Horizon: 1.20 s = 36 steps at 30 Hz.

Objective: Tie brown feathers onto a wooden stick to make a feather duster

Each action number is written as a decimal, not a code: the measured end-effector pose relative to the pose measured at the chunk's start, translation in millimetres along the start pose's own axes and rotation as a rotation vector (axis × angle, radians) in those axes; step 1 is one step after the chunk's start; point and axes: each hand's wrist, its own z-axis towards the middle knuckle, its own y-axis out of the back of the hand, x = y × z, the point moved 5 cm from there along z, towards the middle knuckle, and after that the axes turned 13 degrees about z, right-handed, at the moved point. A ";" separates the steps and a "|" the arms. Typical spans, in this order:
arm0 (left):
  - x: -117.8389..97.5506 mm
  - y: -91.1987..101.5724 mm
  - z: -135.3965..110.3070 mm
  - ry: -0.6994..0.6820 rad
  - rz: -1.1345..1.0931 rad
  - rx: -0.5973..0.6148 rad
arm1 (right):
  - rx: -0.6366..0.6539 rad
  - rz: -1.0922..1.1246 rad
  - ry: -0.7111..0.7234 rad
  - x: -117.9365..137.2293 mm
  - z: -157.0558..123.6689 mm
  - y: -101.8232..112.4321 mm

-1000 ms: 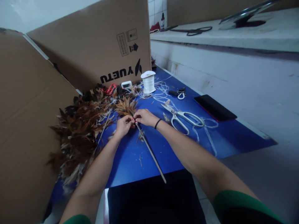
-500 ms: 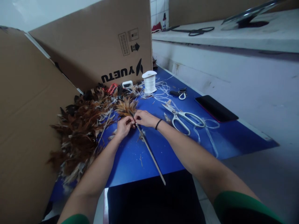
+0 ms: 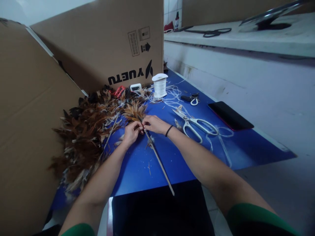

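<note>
A feather duster lies across the blue table, its thin stick [image 3: 161, 167] running toward me past the front edge. Brown and tan feathers [image 3: 135, 110] fan out at the far end. Where feathers meet stick, my left hand [image 3: 132, 133] is closed in a pinch from the left. My right hand [image 3: 155, 125], with a black band at the wrist, pinches the same spot from the other side, fingertips nearly touching the left ones. Whatever fine thing may be between the fingertips is too small to make out. To the right of my right hand lie silver scissors [image 3: 188, 118], blades apart.
Loose brown feathers [image 3: 86, 141] are heaped on the left against a cardboard box [image 3: 98, 42]. Behind my hands stand a white ribbon spool [image 3: 159, 87] and tangled ribbon. A black-handled tool [image 3: 190, 98] and a phone [image 3: 230, 115] lie rightward, below a white ledge [image 3: 246, 42].
The view has shifted slightly, so the scene sits a little further right. Both hands stay at the same spot on the feather duster, with hardly any finger movement.
</note>
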 end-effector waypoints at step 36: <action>1.4 8.8 5.0 0.181 -0.194 -0.063 | -0.113 0.344 0.028 -11.5 3.9 -4.7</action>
